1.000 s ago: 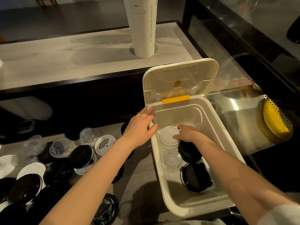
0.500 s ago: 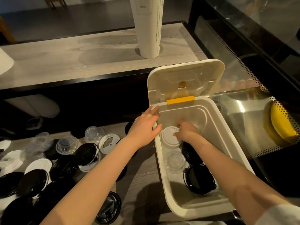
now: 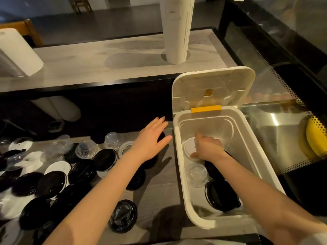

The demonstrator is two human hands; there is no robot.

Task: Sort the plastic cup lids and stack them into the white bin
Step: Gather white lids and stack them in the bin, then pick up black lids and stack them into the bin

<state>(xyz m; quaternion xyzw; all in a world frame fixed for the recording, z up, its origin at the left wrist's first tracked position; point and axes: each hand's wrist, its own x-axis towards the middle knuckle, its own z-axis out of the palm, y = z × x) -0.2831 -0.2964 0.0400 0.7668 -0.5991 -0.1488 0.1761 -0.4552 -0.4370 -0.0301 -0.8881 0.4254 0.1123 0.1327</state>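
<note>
The white bin (image 3: pixel 179 165) stands open at the right of the table. Inside it lie a white lid (image 3: pixel 189 147), a clear lid (image 3: pixel 196 174) and a black lid (image 3: pixel 221 197); another black lid (image 3: pixel 212 167) shows under my right wrist. My right hand (image 3: pixel 208 147) reaches into the bin and grips the white lid, thumb at its near edge, fingers over its far side. My left hand (image 3: pixel 150 140) hovers flat, fingers spread, just left of the bin, holding nothing. Several loose black lids (image 3: pixel 51 183), clear domed lids (image 3: pixel 114 140) and a white lid (image 3: pixel 124 147) cover the table's left.
The bin's hinged cover (image 3: pixel 212 85) stands upright behind it. A raised counter (image 3: pixel 106 59) carries a tall white cylinder (image 3: pixel 177 32) and a white roll (image 3: pixel 16 53). A glass case with a yellow object (image 3: pixel 316 138) is on the right. One black lid (image 3: pixel 123 215) lies near the front edge.
My left hand has come off the bin's rim and moved left over the table. My right hand has shifted further over the white lid inside the bin.
</note>
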